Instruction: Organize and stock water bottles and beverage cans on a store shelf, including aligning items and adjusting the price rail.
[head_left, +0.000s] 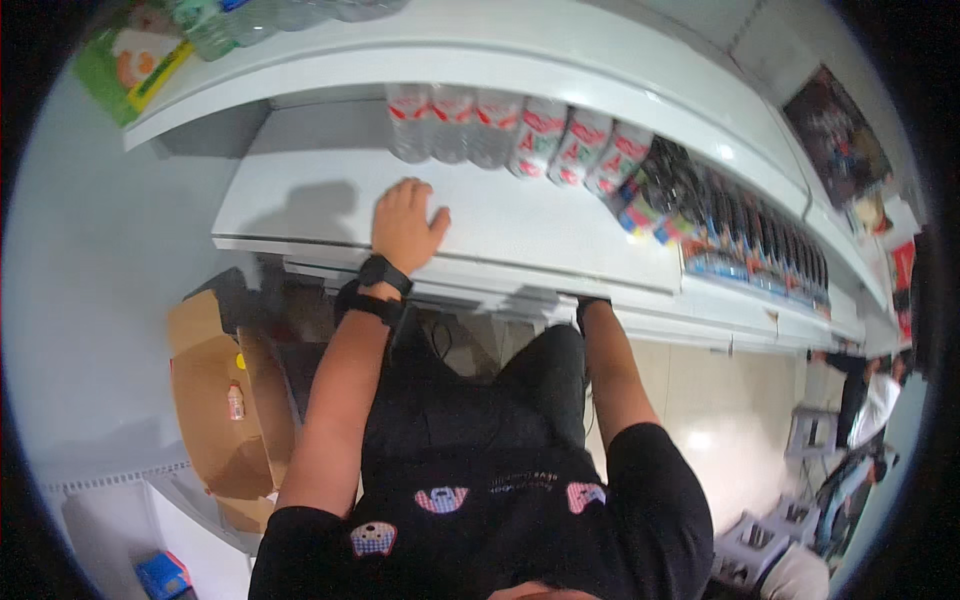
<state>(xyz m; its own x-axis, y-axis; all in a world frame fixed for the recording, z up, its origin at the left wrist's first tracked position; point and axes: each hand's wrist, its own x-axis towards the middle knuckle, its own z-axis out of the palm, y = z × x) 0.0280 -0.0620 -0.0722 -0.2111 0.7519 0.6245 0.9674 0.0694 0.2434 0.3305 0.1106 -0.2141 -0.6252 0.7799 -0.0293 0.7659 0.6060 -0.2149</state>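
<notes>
My left hand (407, 225) lies palm down on the white shelf board (510, 217), near its front edge. It holds nothing, and the thumb stands apart from the fingers. Just beyond the fingertips stands a row of clear plastic bottles (450, 127) with red-and-white labels. White-and-red bottles (574, 146) continue that row to the right. My right forearm (611, 352) reaches under the shelf's front edge; the right hand itself is hidden there. Black bands (382, 277) circle my left wrist.
A cardboard box (214, 405) at my left contains a small bottle (235, 401). Dark-capped bottles (757, 240) fill the shelf farther right. An upper shelf (480, 64) overhangs the board. Grey stools (754, 544) and people (874, 409) are at the far right.
</notes>
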